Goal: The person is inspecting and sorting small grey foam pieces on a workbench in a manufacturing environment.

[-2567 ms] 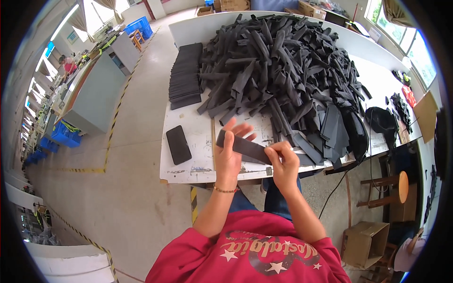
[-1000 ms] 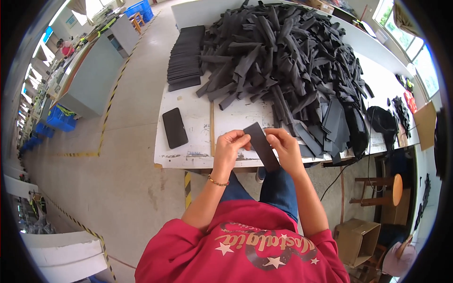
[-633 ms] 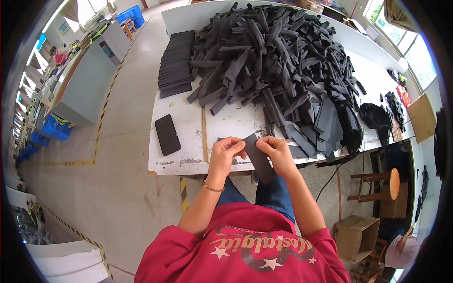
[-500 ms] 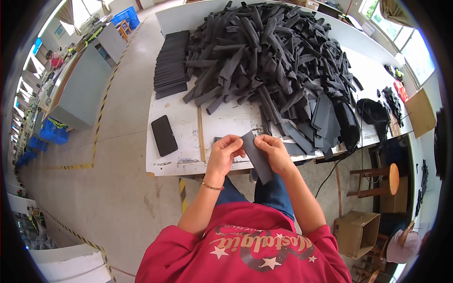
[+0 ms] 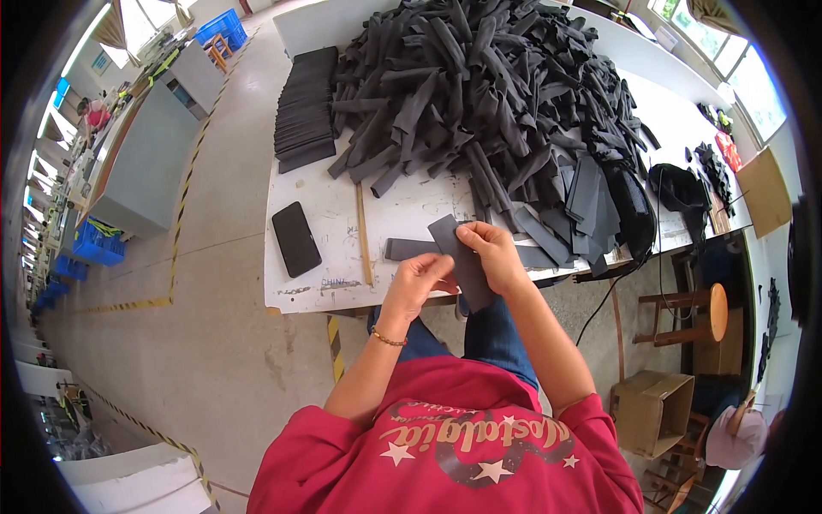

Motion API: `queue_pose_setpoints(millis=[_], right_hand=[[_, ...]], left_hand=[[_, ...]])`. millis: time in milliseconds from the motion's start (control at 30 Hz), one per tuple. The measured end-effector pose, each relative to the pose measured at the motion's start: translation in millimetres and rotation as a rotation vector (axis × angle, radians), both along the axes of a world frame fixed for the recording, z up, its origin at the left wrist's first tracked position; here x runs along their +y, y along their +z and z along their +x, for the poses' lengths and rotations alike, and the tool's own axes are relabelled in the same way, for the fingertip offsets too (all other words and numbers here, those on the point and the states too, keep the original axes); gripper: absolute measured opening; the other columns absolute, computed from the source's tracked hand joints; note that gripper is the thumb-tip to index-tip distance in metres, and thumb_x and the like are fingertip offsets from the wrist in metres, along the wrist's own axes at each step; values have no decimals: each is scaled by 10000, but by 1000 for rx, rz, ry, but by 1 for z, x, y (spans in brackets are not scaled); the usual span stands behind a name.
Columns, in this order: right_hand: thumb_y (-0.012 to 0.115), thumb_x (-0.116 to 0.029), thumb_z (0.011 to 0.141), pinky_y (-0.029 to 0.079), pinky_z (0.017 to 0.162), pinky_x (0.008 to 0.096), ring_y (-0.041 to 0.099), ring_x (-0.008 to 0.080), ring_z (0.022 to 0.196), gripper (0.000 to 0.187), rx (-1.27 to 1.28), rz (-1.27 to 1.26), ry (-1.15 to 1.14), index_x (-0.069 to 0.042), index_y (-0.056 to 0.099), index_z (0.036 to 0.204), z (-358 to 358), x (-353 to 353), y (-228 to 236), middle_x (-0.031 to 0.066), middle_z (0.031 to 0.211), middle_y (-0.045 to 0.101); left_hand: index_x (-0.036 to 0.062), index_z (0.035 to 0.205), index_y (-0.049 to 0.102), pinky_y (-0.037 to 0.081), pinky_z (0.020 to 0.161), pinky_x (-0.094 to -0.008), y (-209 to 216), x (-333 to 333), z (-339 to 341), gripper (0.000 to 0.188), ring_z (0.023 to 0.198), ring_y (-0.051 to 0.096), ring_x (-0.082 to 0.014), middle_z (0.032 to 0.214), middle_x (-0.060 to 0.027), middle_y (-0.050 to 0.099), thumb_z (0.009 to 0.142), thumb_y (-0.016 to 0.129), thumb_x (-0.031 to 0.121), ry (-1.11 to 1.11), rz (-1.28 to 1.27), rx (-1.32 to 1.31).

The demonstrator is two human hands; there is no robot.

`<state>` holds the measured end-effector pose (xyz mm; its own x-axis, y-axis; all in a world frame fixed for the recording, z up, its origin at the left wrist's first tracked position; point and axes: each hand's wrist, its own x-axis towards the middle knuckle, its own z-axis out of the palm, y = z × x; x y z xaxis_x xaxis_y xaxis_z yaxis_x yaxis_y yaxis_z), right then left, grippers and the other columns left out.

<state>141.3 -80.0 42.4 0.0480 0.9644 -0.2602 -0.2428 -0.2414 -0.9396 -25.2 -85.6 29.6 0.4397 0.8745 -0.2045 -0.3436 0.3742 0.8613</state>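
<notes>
Over the table's front edge, my right hand (image 5: 495,255) is closed on a flat dark grey fabric strip (image 5: 470,281), thumb on top. The strip hangs at a slant, its far end tipped to the left. Pinched fingers of my left hand (image 5: 413,284) meet the strip's left edge, about midway along it. Behind my hands another dark grey strip (image 5: 408,248) lies flat on the white table (image 5: 330,184). A large heap of dark fabric pieces (image 5: 479,94) covers the far part of the table.
A neat stack of dark strips (image 5: 306,111) stands left of the heap. Nearer lie a black phone (image 5: 296,239) and a thin wooden stick (image 5: 364,236). At right are loose flat strips (image 5: 591,206), a black bag (image 5: 629,218), a stool (image 5: 715,313) and a cardboard box (image 5: 652,413).
My left hand has slid down from the strip's upper end to lower on its left edge. The strip has turned more upright, still in my right hand.
</notes>
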Motion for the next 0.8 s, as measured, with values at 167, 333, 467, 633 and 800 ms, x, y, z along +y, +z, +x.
queue_pose_setpoints(millis=[167,333,467,633,800], right_hand=[[623,-236,934,459,654,226,569,80,720,273,-197,69,95,23,653,1017,-1,1,8,22,820,644],[629,-208,932,468,641,226,580,109,687,273,-130,33,62,29,606,1065,17,-18,-1,51,861,629],[661,-99,881,449,567,224,556,98,609,165,-100,62,-35,43,616,953,11,-11,-14,36,735,603],[659,-50,823,437,535,261,557,94,595,103,-499,87,-26,29,640,887,6,1,-2,43,647,606],[675,-79,784,502,643,395,632,322,659,184,-1009,275,-67,27,634,928,4,-2,-66,182,689,635]], left_hand=[[-11,848,636,562,621,-293,-7,11,-10,222,647,638,-157,749,-81,637,928,628,196,98,77,112],[-29,851,637,578,613,-297,-12,22,-16,214,639,640,-175,749,-90,632,914,650,175,427,-9,-54],[-23,869,621,582,600,-316,-7,32,-22,177,644,645,-183,739,-88,632,886,673,145,507,-60,-123],[5,877,602,523,580,-261,3,36,-41,135,624,619,-156,724,-66,633,864,681,113,552,118,122],[-14,913,580,449,860,-434,-55,19,-37,285,954,558,-324,988,-148,578,726,757,108,569,687,1143]])
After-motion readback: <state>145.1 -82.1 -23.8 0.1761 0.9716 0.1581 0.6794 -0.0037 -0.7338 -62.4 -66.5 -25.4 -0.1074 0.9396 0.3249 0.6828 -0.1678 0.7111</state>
